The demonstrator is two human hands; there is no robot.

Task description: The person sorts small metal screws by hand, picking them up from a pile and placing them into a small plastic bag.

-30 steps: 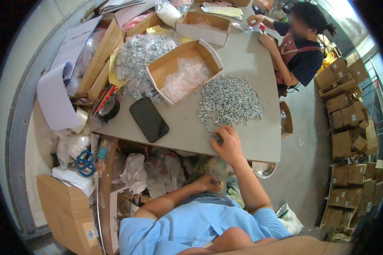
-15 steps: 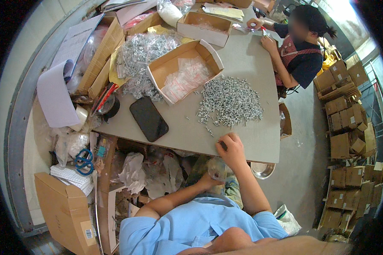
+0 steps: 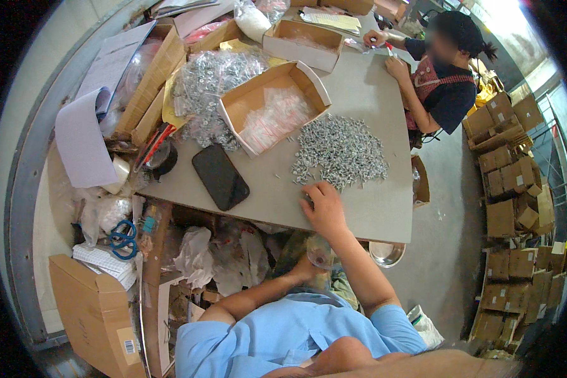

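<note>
A heap of small silver screws (image 3: 340, 151) lies on the grey table (image 3: 375, 211). My right hand (image 3: 324, 205) rests palm down at the heap's near edge, its thumb apart from the other fingers. It seems to cover a few stray screws; nothing shows in its grip. Below the table's front edge, my left hand (image 3: 303, 269) is closed around a clear plastic bag (image 3: 321, 252) above my lap. What lies in the bag is too blurred to make out. Beyond the heap stands an open cardboard tray (image 3: 236, 104) with small clear zip bags (image 3: 277, 116).
A black phone (image 3: 220, 176) lies left of the screws. Bags of metal hardware (image 3: 211, 88) pile up behind it. Blue-handled scissors (image 3: 123, 239) sit at the left. A metal bowl (image 3: 386, 253) is below the table's right corner. A co-worker (image 3: 444, 82) works at the far right.
My right hand has moved left and slightly forward, from the table's front edge to the near side of the screw heap, and its fingers have spread. My left hand stays with the bag.
</note>
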